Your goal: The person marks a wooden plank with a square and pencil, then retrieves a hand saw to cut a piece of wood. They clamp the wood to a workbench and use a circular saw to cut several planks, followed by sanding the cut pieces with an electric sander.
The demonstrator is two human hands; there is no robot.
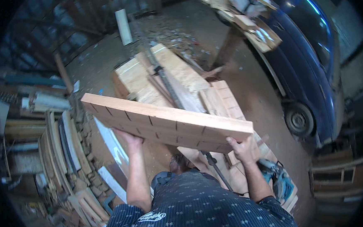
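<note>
- The board (165,125), thick and pale brown with dark slots in its face, is held up in front of the person's body, slanting from upper left to lower right.
- The right hand (244,149) grips the board's right end, thumb on the face toward the body; its other fingers are partly hidden behind the wood.
- The left hand (128,137) is against the board's lower edge, left of the middle; the board covers most of its fingers, so how far they are closed cannot be told.
- Beyond the board lie a pale sheet (183,67) and a long clamp (168,83) across it.
- A slotted plank (227,95) lies just right of them.
- A teal power tool (282,182) is near the right forearm.
- Stacked wood (61,146) fills the left side.
- A dark blue car (299,64) stands at the right, beside cluttered planks (246,22).
</note>
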